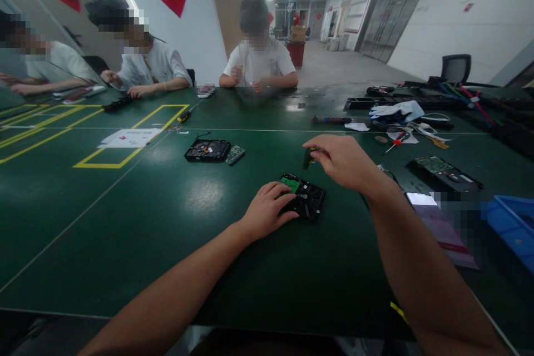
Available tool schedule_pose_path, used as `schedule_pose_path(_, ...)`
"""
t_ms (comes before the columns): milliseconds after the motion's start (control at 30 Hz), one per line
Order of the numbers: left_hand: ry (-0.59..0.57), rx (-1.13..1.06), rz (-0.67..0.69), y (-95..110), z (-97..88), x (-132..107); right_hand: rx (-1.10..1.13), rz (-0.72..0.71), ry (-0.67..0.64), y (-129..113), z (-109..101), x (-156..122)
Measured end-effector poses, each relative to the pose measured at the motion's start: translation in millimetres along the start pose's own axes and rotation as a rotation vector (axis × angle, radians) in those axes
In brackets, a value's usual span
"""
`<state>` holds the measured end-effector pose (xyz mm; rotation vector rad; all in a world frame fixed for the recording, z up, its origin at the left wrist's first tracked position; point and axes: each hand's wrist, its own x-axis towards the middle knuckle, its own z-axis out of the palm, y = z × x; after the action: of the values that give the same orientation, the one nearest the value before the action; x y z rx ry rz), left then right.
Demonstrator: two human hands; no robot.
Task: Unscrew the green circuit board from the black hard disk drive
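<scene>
Left hand lies with fingers spread, right hand curled, over a glossy green table. On it, under the left fingers, sits a flat, rectangular black drive; the right grips a dark screwdriver, thin shaft down beside the drive's green board.

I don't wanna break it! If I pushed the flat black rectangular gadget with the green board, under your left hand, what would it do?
The flat black gadget would probably slide, not roll: it lies flat on a shiny green tabletop. It looks hard-edged, so probably stiff. Its green board looks exposed, so it might be fragile.
</scene>
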<state>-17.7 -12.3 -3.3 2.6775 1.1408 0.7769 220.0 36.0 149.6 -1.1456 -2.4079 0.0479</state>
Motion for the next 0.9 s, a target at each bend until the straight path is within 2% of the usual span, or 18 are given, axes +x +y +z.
schedule_pose_path(167,-0.02,0.016,0.006,-8.8,2.9,-1.1,-0.049,0.014,-0.006,-0.3,-1.5,0.8)
schedule_pose_path(400,-0.021,0.012,0.003,-8.7,2.0,0.2,-0.151,0.169,0.049,-3.2,3.3,1.4)
schedule_pose_path(667,-0.001,0.005,0.025,-8.7,2.0,-0.7,0.002,-0.012,-0.02,-2.1,-1.2,0.3)
schedule_pose_path(767,-0.002,0.01,0.024,-7.3,1.3,-0.6,0.019,-0.015,-0.042,-4.0,-3.6,-0.5)
schedule_pose_path(900,0.002,0.006,0.018,-7.1,0.8,-0.7,-0.021,0.048,-0.003,-4.5,-2.4,-0.7)
